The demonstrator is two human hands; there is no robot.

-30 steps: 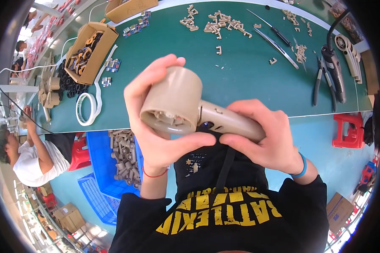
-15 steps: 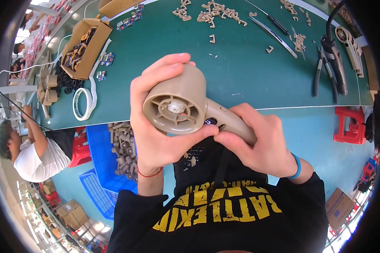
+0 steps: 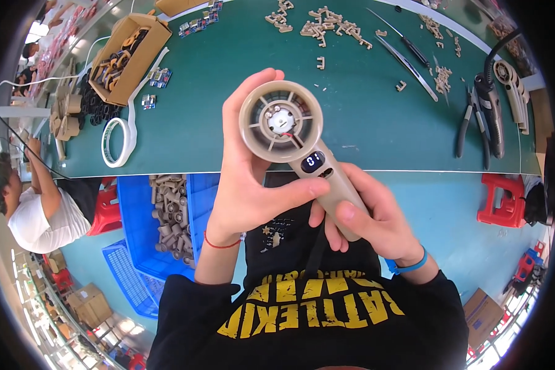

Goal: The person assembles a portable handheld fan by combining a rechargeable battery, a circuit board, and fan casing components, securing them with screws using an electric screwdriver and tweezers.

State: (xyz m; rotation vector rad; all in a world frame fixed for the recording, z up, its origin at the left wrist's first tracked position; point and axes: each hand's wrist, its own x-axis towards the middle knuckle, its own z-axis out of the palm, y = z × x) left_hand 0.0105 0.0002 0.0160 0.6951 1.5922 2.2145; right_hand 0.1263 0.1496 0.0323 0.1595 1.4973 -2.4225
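Green table (image 3: pixel 382 135) spread ahead; beige handheld fan (image 3: pixel 337 192) up in both hands at its near edge. Just swung round: second ago fan head (image 3: pixel 319 121) faced low, now opens straight up at wearer. Left hand (image 3: pixel 243 191), grip wrapped round head's side; right hand (image 3: pixel 382 228) clasping lower end. Motor (image 3: pixel 282 122), lit display (image 3: pixel 312 161) thus plainly viewable, I'd judge.

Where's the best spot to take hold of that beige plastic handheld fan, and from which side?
Probably by the narrow handle of the fan, from the picture's lower right: it slopes that way from the wide round head, slim enough for the right hand wrapped there. The left hand cups the head.
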